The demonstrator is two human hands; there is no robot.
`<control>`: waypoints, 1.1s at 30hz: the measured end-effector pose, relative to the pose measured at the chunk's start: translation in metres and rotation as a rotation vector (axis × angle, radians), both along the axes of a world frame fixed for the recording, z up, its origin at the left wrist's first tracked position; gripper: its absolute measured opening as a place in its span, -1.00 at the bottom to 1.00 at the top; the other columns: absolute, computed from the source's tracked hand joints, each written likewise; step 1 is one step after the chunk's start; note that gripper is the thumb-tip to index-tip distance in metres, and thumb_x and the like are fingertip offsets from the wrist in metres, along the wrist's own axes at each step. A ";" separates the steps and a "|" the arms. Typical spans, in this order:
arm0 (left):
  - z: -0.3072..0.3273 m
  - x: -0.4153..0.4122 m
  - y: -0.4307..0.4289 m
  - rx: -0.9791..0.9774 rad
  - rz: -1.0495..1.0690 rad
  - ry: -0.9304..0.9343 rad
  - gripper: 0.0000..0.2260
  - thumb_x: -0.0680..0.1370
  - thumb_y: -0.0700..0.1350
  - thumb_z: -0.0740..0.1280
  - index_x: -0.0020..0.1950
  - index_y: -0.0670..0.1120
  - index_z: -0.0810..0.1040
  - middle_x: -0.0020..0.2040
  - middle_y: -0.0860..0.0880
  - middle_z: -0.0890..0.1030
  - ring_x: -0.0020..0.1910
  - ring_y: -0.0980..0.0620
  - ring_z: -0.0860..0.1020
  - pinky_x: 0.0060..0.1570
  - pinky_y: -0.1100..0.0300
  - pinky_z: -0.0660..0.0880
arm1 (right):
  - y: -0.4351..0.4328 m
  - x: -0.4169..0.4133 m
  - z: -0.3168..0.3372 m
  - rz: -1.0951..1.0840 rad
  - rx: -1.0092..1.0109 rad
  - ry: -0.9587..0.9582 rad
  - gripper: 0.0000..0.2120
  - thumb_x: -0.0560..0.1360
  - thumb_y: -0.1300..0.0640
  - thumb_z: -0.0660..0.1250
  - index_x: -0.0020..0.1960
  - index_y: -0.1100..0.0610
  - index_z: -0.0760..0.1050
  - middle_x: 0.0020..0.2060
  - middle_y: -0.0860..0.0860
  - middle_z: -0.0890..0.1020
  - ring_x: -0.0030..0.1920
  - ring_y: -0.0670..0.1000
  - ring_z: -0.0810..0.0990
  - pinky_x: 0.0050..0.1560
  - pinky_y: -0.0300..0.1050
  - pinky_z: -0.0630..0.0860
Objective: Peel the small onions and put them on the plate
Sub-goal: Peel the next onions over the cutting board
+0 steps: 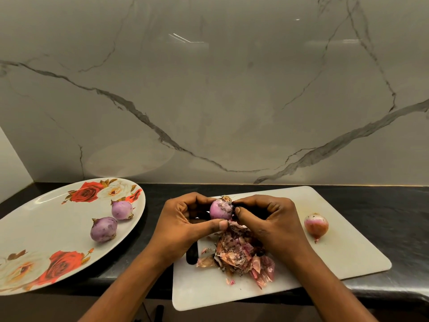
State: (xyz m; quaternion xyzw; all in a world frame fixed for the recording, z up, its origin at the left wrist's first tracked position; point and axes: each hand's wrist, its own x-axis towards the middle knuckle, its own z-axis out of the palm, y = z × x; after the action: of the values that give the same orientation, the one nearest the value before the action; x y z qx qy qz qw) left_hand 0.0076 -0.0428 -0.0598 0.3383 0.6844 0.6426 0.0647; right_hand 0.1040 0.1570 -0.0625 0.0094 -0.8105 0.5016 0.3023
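My left hand point(185, 219) grips a small purple onion point(220, 209) above the white cutting board point(348, 252), thumb under it and fingers curled over its far side. My right hand point(267, 217) pinches at the onion's right side, where bits of dry skin still cling near its root end. Two peeled purple onions point(103, 229) point(122, 209) lie on the rose-patterned plate point(46, 228) at the left. One unpeeled reddish onion point(316, 225) sits on the board to the right of my hands.
A heap of dry onion skins point(239, 256) lies on the board below my hands. The board rests on a black counter point(394, 205) and overhangs its front edge. A marble wall point(209, 89) rises right behind.
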 end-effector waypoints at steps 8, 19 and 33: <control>-0.002 -0.003 0.000 0.011 -0.012 -0.015 -0.59 0.36 -0.14 0.63 0.19 -0.10 0.70 0.09 -0.03 0.77 0.11 -0.05 0.74 0.10 0.11 0.68 | -0.003 0.001 0.001 0.074 -0.021 -0.003 -0.75 0.49 0.17 0.57 0.16 0.03 0.73 -0.03 -0.16 0.77 0.03 -0.11 0.74 0.04 -0.18 0.69; -0.006 -0.004 0.001 0.026 -0.111 -0.069 -0.62 0.49 -0.20 0.53 0.31 -0.11 0.66 0.17 -0.05 0.75 0.17 -0.08 0.73 0.15 0.02 0.68 | -0.001 -0.002 0.000 -0.027 -0.022 0.011 -0.83 0.52 0.25 0.51 0.04 0.04 0.76 -0.13 -0.13 0.77 -0.07 -0.06 0.76 0.02 -0.06 0.71; -0.009 -0.005 0.000 0.003 -0.093 -0.010 -0.55 0.48 -0.14 0.55 0.37 -0.02 0.62 0.24 0.07 0.71 0.26 0.03 0.67 0.15 0.16 0.65 | -0.001 -0.002 -0.002 -0.085 0.010 -0.001 -0.78 0.57 0.29 0.41 0.04 0.04 0.76 -0.13 -0.14 0.77 -0.07 -0.15 0.74 -0.02 -0.17 0.70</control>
State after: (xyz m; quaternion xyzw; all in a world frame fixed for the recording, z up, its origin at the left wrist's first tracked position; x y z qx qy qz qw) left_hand 0.0022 -0.0428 -0.0683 0.3665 0.6668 0.6416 0.0972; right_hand 0.1017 0.1560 -0.0641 -0.0238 -0.8128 0.4840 0.3231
